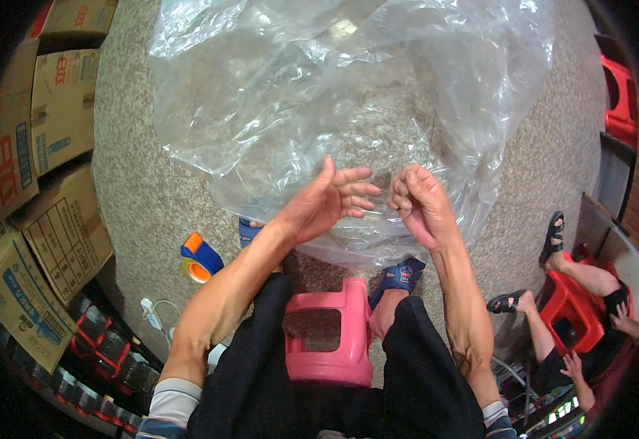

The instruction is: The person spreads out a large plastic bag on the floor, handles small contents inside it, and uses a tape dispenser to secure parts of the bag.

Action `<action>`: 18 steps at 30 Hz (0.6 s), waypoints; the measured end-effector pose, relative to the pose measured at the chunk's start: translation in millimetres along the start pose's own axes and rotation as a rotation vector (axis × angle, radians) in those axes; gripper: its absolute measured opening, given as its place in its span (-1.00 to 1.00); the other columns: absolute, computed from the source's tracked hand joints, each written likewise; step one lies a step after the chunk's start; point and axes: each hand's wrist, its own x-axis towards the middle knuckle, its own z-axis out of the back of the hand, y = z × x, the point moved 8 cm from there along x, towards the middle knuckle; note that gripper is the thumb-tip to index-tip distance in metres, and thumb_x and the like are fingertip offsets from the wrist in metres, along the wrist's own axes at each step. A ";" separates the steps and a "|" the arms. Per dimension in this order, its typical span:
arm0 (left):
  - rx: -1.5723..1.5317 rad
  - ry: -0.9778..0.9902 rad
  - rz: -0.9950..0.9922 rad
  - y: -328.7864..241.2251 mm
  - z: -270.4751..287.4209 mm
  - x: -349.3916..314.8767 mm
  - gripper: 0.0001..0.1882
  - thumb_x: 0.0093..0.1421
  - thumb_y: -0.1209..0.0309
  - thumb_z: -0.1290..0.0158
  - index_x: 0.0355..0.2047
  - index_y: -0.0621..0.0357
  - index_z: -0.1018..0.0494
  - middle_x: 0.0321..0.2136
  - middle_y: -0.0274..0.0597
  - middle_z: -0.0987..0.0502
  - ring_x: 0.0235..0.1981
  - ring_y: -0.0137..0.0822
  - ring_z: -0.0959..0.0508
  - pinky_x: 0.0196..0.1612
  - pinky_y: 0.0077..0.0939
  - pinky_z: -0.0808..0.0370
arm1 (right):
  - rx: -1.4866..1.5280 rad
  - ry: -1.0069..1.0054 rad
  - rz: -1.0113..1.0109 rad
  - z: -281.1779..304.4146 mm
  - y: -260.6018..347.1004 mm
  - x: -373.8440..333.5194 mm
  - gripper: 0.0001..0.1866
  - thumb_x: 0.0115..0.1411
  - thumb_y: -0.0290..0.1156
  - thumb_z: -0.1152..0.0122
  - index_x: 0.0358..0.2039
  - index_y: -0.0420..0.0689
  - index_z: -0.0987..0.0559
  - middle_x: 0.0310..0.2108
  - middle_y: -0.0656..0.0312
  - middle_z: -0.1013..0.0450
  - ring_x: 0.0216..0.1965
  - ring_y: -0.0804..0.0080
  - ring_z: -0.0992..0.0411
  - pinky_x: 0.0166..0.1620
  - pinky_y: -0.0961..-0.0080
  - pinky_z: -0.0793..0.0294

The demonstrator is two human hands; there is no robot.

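A large clear plastic sheet lies crumpled across the floor in front of me. Over its near edge I hold my left hand with the palm turned inward and the fingers spread, nothing in it. Close by on the right, my right hand is closed, thumb pressed against curled fingers. Whatever is in that pinch, if anything, is hidden or too thin to make out. A small gap separates the two hands.
A pink plastic stool is between my legs. An orange and blue tape dispenser and a white power strip lie at left, near stacked cardboard boxes. At right, another person sits by a red stool.
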 end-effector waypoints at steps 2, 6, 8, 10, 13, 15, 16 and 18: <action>0.062 -0.053 0.007 5.1 11.6 -0.7 -0.20 0.50 -0.24 0.44 0.34 0.20 -0.31 0.17 -0.03 -0.53 0.15 -0.18 -0.54 0.19 -0.23 -0.48 | 0.048 0.094 -0.034 -16.4 -12.9 -3.6 -0.77 0.42 -0.23 -0.25 -0.23 -0.11 -0.49 -0.44 0.37 -0.33 -0.46 0.58 -0.22 -0.30 0.55 -0.27; 0.124 -0.100 0.027 15.4 -2.8 2.8 -0.24 0.51 -0.20 0.36 0.29 0.23 -0.36 0.15 -0.06 -0.54 0.13 -0.15 -0.55 0.20 -0.21 -0.48 | 0.298 0.438 -0.205 -78.4 -31.1 -31.0 -0.72 0.38 -0.15 -0.28 -0.21 -0.09 -0.48 -0.42 0.38 -0.29 -0.47 0.54 -0.24 -0.30 0.54 -0.26; -0.061 0.087 0.080 19.4 -28.7 -2.9 -0.20 0.49 -0.24 0.35 0.31 0.26 -0.33 0.16 -0.04 -0.53 0.18 -0.13 -0.52 0.24 -0.16 -0.46 | 0.342 0.483 -0.257 -80.9 -35.8 -33.9 -0.69 0.36 -0.11 -0.31 -0.16 -0.07 -0.49 -0.42 0.40 -0.26 -0.47 0.55 -0.24 -0.31 0.54 -0.25; -0.105 0.082 0.062 23.1 -24.9 -1.2 -0.15 0.46 -0.28 0.34 0.30 0.27 -0.35 0.11 -0.01 -0.56 0.15 -0.10 -0.55 0.27 -0.13 -0.45 | 0.386 0.416 -0.211 -69.1 -37.9 -27.0 -0.68 0.36 -0.10 -0.31 -0.11 -0.06 -0.52 -0.41 0.41 -0.27 -0.47 0.59 -0.25 -0.29 0.53 -0.25; -0.139 0.296 0.024 15.0 -34.8 -8.3 -0.15 0.45 -0.29 0.33 0.25 0.27 -0.41 0.05 -0.01 -0.61 0.10 -0.09 -0.59 0.23 -0.16 -0.47 | 0.424 0.381 -0.170 -45.6 -40.4 -17.0 -0.71 0.38 -0.11 -0.28 -0.08 -0.04 -0.56 -0.38 0.42 -0.30 -0.48 0.63 -0.24 -0.22 0.49 -0.29; 0.042 0.177 -0.057 -0.7 -41.4 -9.8 -0.19 0.45 -0.27 0.29 0.17 0.26 -0.49 0.02 -0.01 -0.63 0.06 -0.10 -0.61 0.16 -0.23 -0.49 | 0.456 0.380 -0.120 -38.2 -37.7 -14.8 -0.76 0.41 -0.14 -0.23 -0.12 -0.05 -0.57 -0.35 0.42 -0.30 -0.46 0.63 -0.24 -0.16 0.49 -0.31; 0.041 0.179 -0.055 4.4 -33.7 -8.7 -0.19 0.45 -0.27 0.29 0.17 0.26 -0.49 0.02 -0.01 -0.63 0.06 -0.10 -0.61 0.16 -0.23 -0.49 | 0.456 0.377 -0.119 -34.9 -37.8 -15.5 -0.76 0.41 -0.14 -0.23 -0.12 -0.05 -0.57 -0.35 0.42 -0.30 -0.46 0.63 -0.24 -0.16 0.49 -0.31; -0.007 0.022 -0.075 8.1 -8.8 -10.2 -0.34 0.48 -0.14 0.16 0.12 0.23 -0.52 -0.03 -0.07 -0.64 -0.03 -0.18 -0.63 0.10 -0.32 -0.49 | 0.498 0.298 -0.125 -23.9 -39.9 -14.5 -0.78 0.43 -0.17 -0.22 -0.13 -0.06 -0.57 -0.35 0.42 -0.31 -0.44 0.62 -0.25 -0.14 0.49 -0.32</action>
